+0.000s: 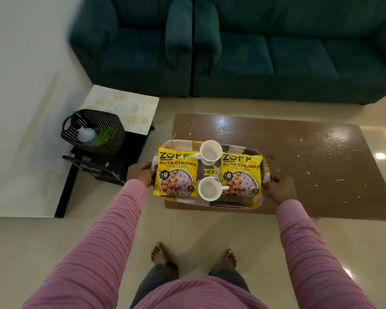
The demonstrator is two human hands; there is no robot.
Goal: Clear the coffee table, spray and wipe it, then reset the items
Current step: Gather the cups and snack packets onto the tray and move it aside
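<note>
Two hands clamp the tray (233,204) by its short ends, left hand (140,172) and right hand (279,188), fingers curled round the rim. It carries cups (210,152) and soya packets (176,172) at the table's (299,157) left edge. Lifted or resting, I cannot tell. Clearing is likely in hand, so next comes a level carry off. Crumbs (334,137) remain, and a basket (98,121) crowds the side table (125,105).

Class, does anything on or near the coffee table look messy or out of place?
Yes. The coffee table is littered with pale crumbs and slivers, mostly on its right half, with a dull smear at the far side. On the tray, the left packet seems to overhang the near rim.
</note>
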